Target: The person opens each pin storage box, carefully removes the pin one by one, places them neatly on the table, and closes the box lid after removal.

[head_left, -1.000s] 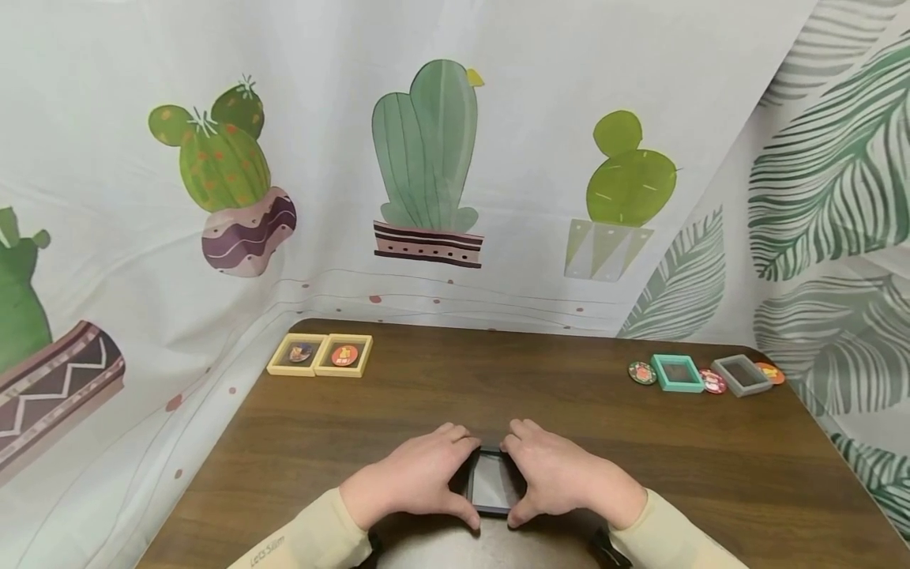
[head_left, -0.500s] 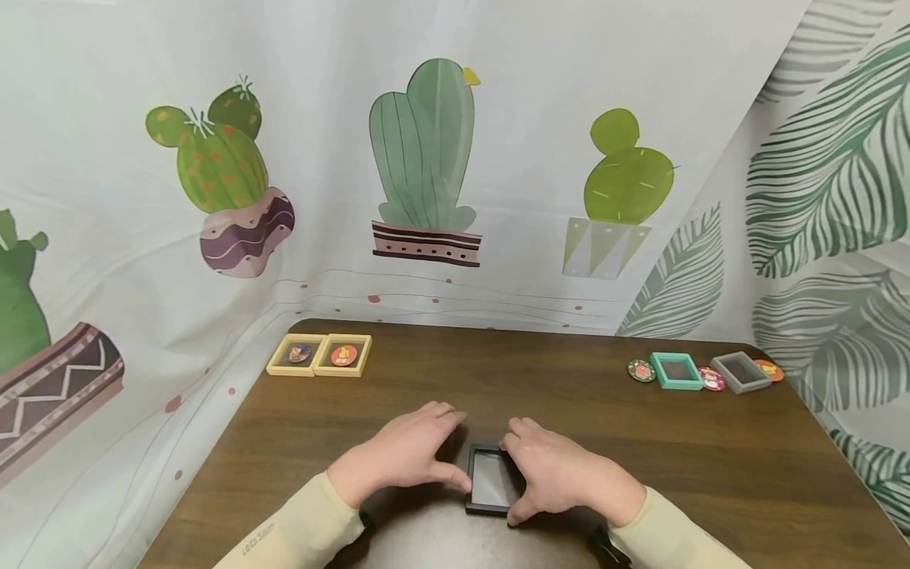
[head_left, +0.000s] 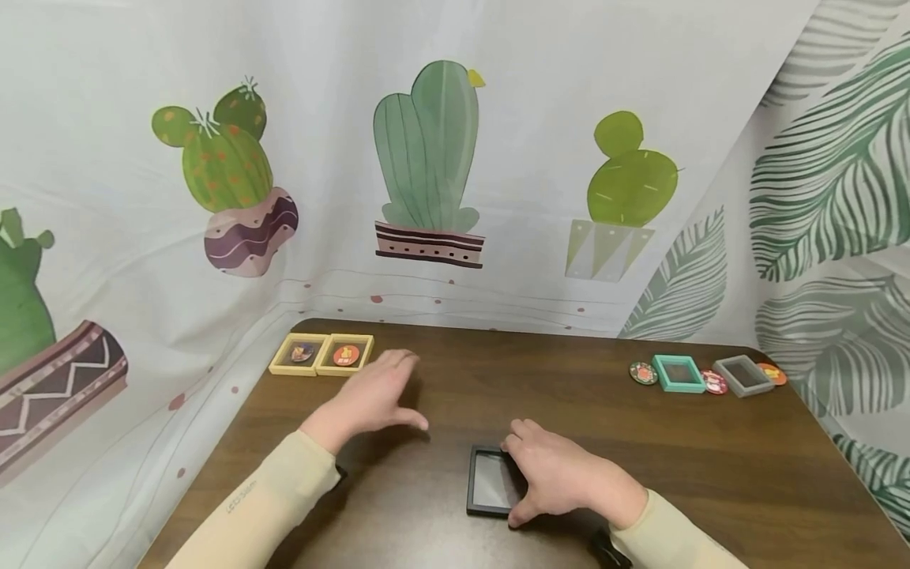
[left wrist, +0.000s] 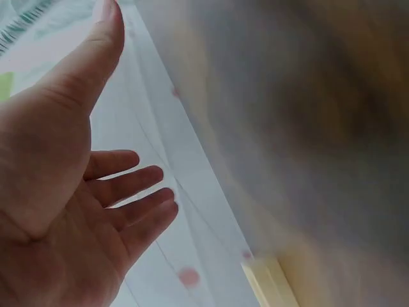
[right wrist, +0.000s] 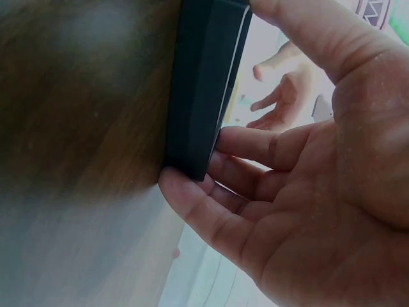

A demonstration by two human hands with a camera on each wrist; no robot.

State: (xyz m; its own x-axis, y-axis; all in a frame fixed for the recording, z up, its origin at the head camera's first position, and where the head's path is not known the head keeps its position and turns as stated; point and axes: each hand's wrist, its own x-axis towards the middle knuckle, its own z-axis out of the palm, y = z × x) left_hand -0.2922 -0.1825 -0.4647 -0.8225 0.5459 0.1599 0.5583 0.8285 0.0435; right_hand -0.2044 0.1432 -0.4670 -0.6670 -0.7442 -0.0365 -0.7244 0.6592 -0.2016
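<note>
A small black square frame (head_left: pixel 471 482) with a clear pane lies flat near the front middle of the table. My right hand (head_left: pixel 558 474) grips its right side, thumb at the near corner and fingertips at the far one. In the right wrist view the dark side wall (right wrist: pixel 203 89) of the frame stands between that thumb and fingers. My left hand (head_left: pixel 373 393) hovers with nothing in it, thumb spread wide, just right of two yellow frames (head_left: pixel 329 356). Each of those holds a round badge, one dark (head_left: pixel 302 352) and one orange (head_left: pixel 346 356).
Back right on the wooden table (head_left: pixel 441 411) are a teal frame (head_left: pixel 678 386) and a grey frame (head_left: pixel 743 376). Beside them lie a green badge (head_left: pixel 643 373), a pink badge (head_left: pixel 714 382) and an orange badge (head_left: pixel 772 374). A cactus-print cloth (head_left: pixel 526 292) hangs behind.
My left hand has let go of the black frame and moved forward and left toward the yellow frames. The right hand stays on the black frame, which has not visibly moved.
</note>
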